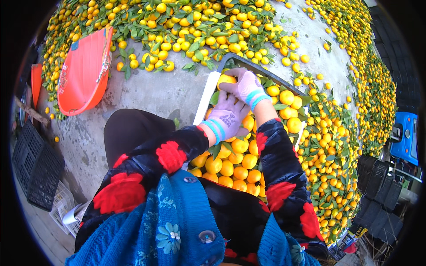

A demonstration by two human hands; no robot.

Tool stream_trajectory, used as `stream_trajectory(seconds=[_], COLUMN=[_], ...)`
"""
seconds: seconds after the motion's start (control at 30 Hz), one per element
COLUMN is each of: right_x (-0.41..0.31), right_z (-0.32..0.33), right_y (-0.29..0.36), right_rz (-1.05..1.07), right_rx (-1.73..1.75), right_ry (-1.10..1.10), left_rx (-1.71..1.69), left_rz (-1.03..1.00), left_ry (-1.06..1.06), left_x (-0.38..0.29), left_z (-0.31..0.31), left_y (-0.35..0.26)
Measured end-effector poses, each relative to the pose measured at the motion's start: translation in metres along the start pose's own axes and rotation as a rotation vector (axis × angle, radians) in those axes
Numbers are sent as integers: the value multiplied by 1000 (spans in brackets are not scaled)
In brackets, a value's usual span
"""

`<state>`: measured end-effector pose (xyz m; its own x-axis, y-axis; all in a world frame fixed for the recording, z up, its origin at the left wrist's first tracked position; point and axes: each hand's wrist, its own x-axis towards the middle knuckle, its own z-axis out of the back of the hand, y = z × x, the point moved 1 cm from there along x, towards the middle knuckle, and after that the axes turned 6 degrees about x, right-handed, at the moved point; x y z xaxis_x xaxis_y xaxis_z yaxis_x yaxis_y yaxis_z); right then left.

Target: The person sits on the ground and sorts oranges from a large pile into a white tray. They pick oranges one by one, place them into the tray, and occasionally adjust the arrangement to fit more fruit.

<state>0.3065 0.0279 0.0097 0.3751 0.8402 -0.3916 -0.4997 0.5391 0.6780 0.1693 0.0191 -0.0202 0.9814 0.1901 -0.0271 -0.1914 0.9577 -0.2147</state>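
Note:
My right hand, in a light purple knit glove with a blue-striped cuff, has its thumb and fingers around a mandarin at the far left corner of a crate. My left hand, gloved alike, lies palm down over the fruit just below it, fingers stretched and apart, the fingertips partly under the right hand. The dark plastic crate stands against my front, with a white liner folded over its left edge. Large orange mandarins, some with green leaves, fill it in rows.
Heaps of loose mandarins with leaves cover the concrete floor ahead and to the right. A red plastic scoop lies at left. Black crates stand at the left and right edges. A blue machine is at far right.

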Motion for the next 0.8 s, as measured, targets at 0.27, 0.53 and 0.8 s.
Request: stream_trajectory(seconds=[0.27,0.53,0.8], right_x=[-1,-86,-139], right_z=[-19,93,148], right_y=[-24,-102,-429], right_rz=[125,449,-971], right_rx=[128,540,10], right_ry=[-144,-887,-576], left_rx=[86,122,213], left_rz=[-81,-124,-126], left_ry=[69,-99,1], left_x=[9,10,14], left_z=[1,-8,-9], left_y=[8,10,9])
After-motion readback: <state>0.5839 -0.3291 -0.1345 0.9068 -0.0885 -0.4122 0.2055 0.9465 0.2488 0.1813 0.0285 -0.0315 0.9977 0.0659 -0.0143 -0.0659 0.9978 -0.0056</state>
